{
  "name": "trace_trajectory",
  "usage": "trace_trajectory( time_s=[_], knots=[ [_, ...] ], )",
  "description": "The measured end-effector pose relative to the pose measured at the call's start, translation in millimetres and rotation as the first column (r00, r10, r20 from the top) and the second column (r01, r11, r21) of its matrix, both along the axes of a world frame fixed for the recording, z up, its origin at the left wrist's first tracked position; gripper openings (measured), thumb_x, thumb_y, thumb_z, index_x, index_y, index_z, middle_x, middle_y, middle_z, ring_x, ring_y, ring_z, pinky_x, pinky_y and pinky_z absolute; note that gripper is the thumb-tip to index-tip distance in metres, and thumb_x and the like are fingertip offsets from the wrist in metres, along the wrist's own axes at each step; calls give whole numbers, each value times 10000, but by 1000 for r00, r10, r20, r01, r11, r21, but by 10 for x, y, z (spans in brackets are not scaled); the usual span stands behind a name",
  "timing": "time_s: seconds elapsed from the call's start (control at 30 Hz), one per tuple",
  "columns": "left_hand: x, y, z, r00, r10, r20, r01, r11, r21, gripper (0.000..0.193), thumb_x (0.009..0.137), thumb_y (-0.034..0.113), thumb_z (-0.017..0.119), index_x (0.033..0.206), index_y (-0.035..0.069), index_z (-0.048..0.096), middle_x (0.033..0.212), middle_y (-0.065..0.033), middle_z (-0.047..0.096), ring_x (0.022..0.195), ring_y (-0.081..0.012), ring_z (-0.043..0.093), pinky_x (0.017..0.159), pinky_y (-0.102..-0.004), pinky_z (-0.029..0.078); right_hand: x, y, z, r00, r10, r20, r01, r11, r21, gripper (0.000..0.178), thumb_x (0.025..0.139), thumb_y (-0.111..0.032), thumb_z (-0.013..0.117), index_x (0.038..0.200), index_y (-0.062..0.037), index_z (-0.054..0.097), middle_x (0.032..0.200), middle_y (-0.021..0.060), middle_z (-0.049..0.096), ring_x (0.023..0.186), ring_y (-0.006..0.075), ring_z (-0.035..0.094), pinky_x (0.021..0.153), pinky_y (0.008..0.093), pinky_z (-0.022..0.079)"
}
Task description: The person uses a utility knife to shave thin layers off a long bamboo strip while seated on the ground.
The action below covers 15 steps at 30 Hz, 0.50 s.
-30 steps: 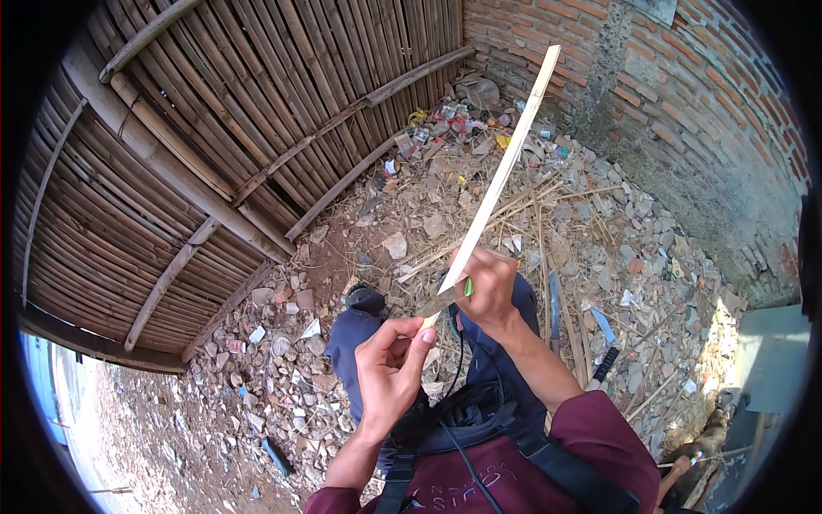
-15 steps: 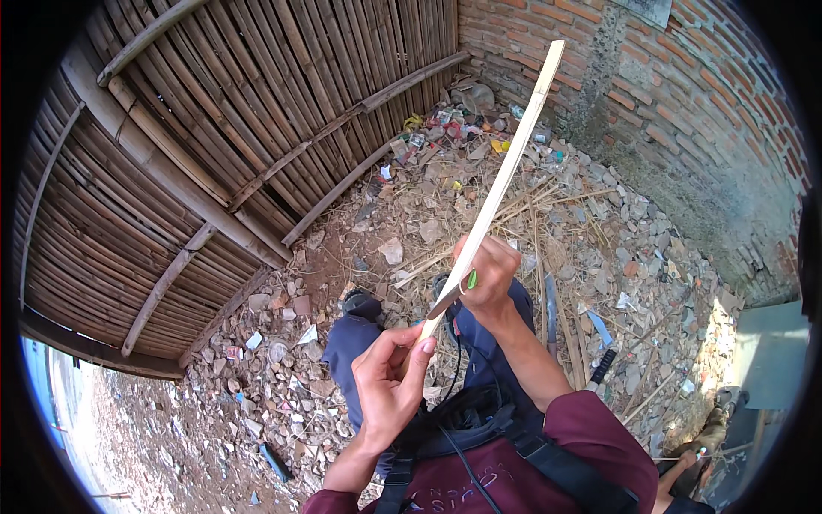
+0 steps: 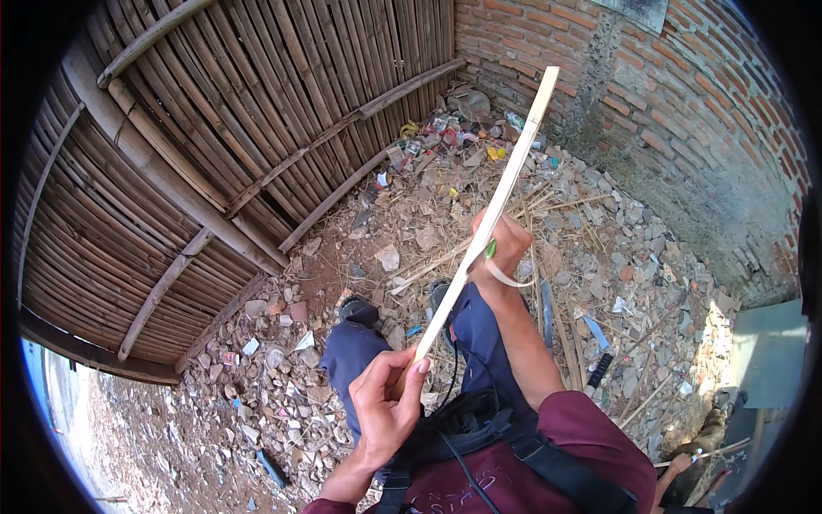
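Observation:
A long pale bamboo strip (image 3: 514, 180) slants up and away in front of me. My left hand (image 3: 385, 394) pinches its near end between thumb and fingers. Farther along, my right hand (image 3: 503, 248) is closed round a knife beside the strip; a green part (image 3: 491, 248) of it shows at the fist, and most of the blade is hidden. From there a thin pale shaving (image 3: 511, 278) curls off to the right, over my wrist.
Stones and litter cover the ground. A bamboo-slat wall (image 3: 282, 103) rises on the left, a brick wall (image 3: 676, 111) on the right. A dark-handled blade (image 3: 597, 364) lies to my right. At the lower right, another person's hand (image 3: 681, 463) holds a thin stick.
My right hand with the knife has moved up along the strip, away from my left hand. A curling shaving now shows, and the strip's far end has dipped lower in view.

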<state>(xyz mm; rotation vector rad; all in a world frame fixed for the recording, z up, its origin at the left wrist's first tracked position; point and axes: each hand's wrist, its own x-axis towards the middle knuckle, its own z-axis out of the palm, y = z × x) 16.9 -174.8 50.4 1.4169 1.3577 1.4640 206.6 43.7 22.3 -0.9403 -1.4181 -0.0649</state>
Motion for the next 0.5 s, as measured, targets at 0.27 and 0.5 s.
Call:
trace_trajectory(
  time_s=[0.27,0.5],
  knots=[
    [-221,-300,-296,1000,-19,14,22,968,-251,126,1044,42,706,1133,-48,707,940,-42,749,814,-51,689,684,-184,532,737,649,240,973,-121,-195,95,985,-141,212,894,2,445,705,-12,538,579,55,529,506,160,508,528,366,349],
    [-207,-25,-188,994,-27,105,52,969,-242,128,1054,57,700,1141,-34,679,920,-16,715,805,-41,665,702,-195,526,-98,-358,-22,983,164,80,-148,973,-175,50,808,-31,638,767,-40,611,668,118,627,568,316,654,531,397,463]
  ],
)
